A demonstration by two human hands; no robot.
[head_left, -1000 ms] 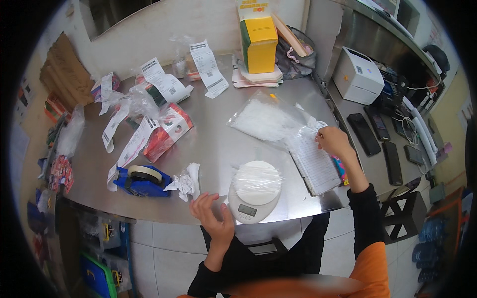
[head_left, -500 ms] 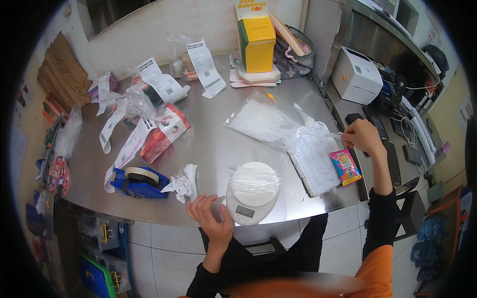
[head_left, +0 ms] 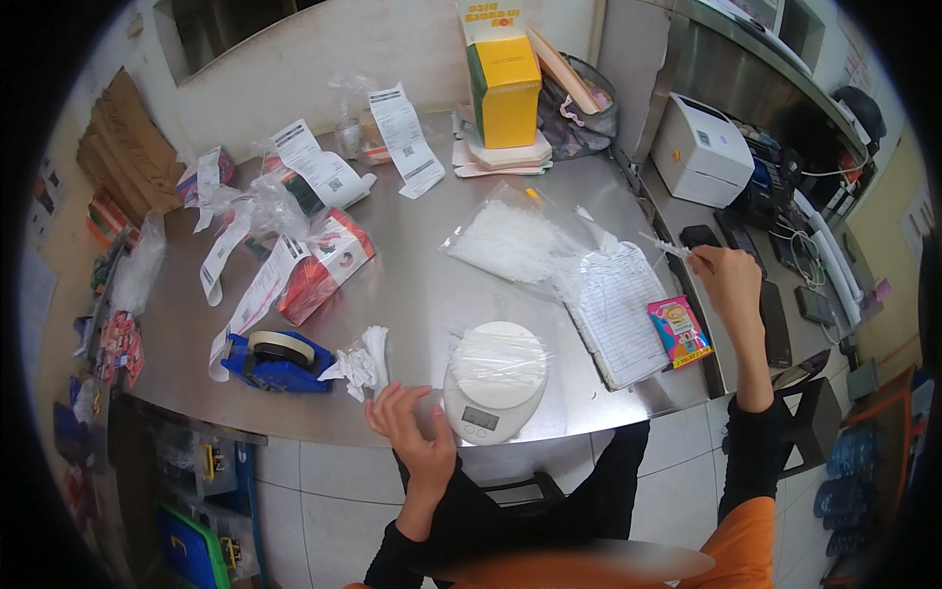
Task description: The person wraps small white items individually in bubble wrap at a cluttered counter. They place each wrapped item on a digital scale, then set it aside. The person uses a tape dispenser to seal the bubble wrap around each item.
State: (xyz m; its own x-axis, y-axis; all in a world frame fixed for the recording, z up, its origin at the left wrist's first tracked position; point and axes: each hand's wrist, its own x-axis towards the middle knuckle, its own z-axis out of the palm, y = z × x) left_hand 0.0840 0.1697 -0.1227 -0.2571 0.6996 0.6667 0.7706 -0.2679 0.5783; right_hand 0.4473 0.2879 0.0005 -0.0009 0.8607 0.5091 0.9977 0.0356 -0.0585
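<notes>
My right hand (head_left: pixel 728 280) is above the right edge of the metal table, pinching a thin whitish see-through strip (head_left: pixel 669 245); its exact kind is too small to tell. Below the strip lies an open notebook (head_left: pixel 623 314) with lined, written pages, and a pink and blue packet (head_left: pixel 679 331) rests against its right side. A clear bag with white contents (head_left: pixel 515 234) overlaps the notebook's upper left. My left hand (head_left: pixel 412 432) is open at the table's front edge, fingers loosely curved, between crumpled white paper (head_left: pixel 365 363) and a white kitchen scale (head_left: pixel 497 378) with clear film on its plate.
A blue tape dispenser (head_left: pixel 277 361) stands at the left front. Behind it are a red box (head_left: pixel 329 265) in clear wrap and several long paper labels (head_left: pixel 260 294). A yellow box (head_left: pixel 505 93) stands at the back, and a white printer (head_left: pixel 702 147) at the right.
My right hand has moved slightly to the right and lifted the strip away from the notebook's upper edge. My left hand has barely moved.
</notes>
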